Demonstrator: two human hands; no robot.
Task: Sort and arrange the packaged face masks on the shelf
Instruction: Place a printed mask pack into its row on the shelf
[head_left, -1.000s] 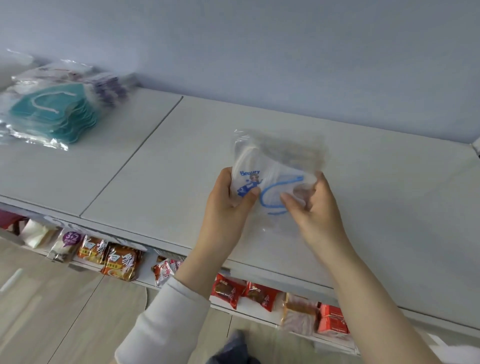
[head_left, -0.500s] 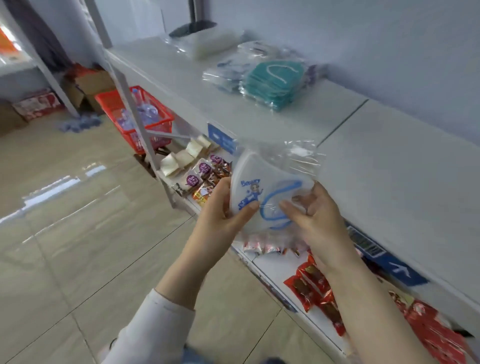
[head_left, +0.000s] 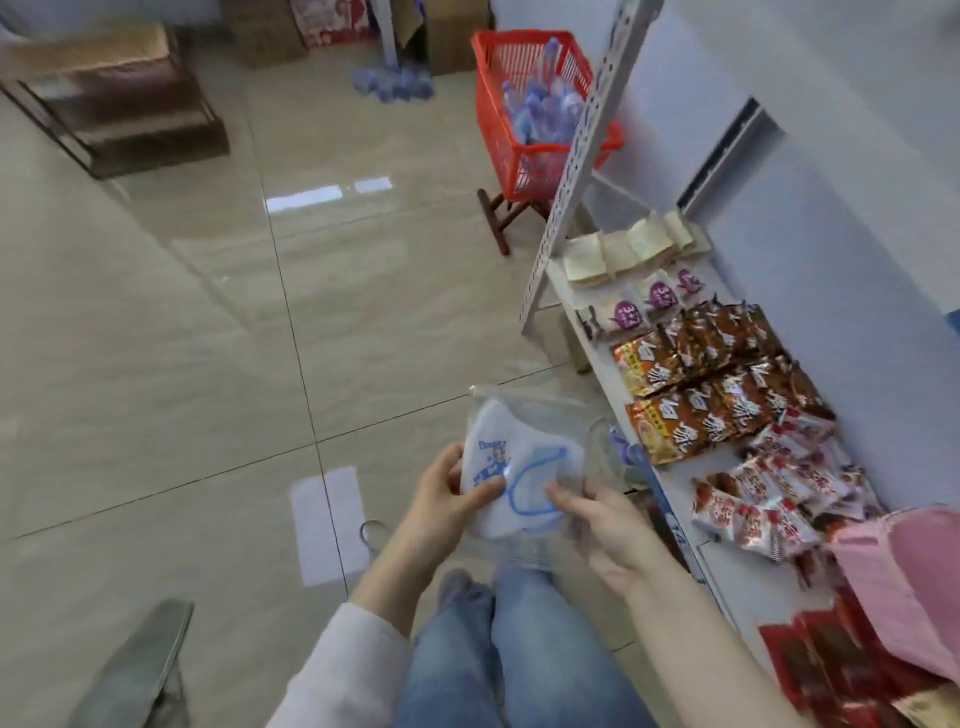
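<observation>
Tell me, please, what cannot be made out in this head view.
All head view.
Print on the mask packet: motion-blurred, partly under the thumb of the left hand.
Pink pack: cut by the right edge.
Bottles in the red basket: too blurred to count.

Glossy beige tile floor (head_left: 182, 338) with light glare, pale blue wall (head_left: 831, 78), white perforated shelf upright (head_left: 582, 171), red basket (head_left: 524, 130), cardboard boxes (head_left: 270, 31) at back.

On your lower shelf (head_left: 727, 577), pale packets (head_left: 623, 249) lie nearest the perforated upright (head_left: 571, 171). Then come purple-labelled packets (head_left: 657, 297) and orange-brown packets (head_left: 717, 384), with red-and-white packets (head_left: 769, 499) farthest from it.
</observation>
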